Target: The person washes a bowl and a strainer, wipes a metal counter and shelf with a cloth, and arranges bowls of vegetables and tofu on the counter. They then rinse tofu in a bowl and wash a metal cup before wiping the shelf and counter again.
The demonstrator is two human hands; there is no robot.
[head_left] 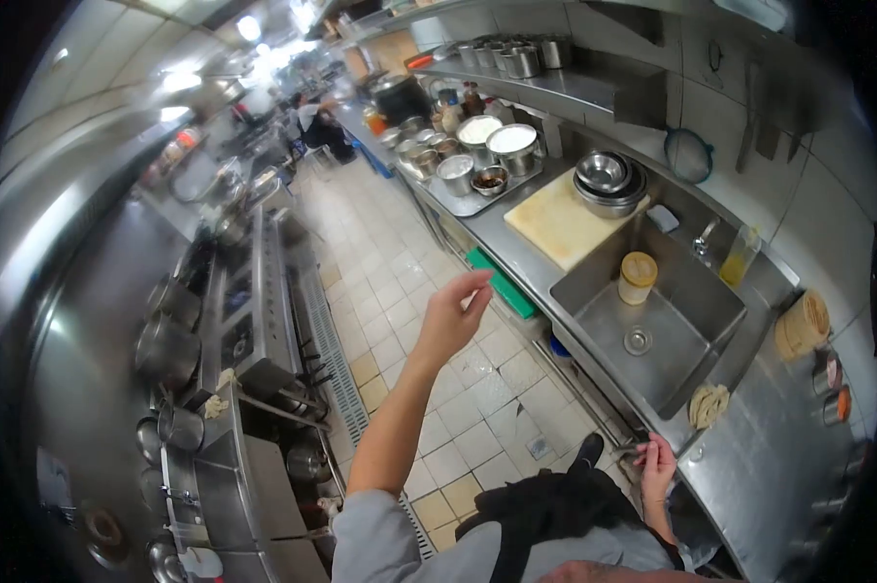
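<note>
My left hand (455, 311) is held out above the tiled floor, beside the counter's front edge. Its fingers are bent forward with a small gap to the thumb, and nothing shows between them. Low at the counter's front, my right hand (658, 466) has its fingers curled close to the end of a metal rail (582, 396); whether it grips anything is hard to make out. The sink (686, 345) lies between the hands on the counter side, with a tan-lidded container (638, 279) standing in it. A crumpled cloth (708, 406) lies at the sink's near corner.
Stacked metal bowls (608, 180) rest on a cutting board (555, 228) beyond the sink. Further along, a tray (472, 204) carries several metal pots. A yellow bottle (740, 256) stands by the faucet (706, 236). Stoves (254, 330) line the left side; another person (322, 131) is far down the aisle.
</note>
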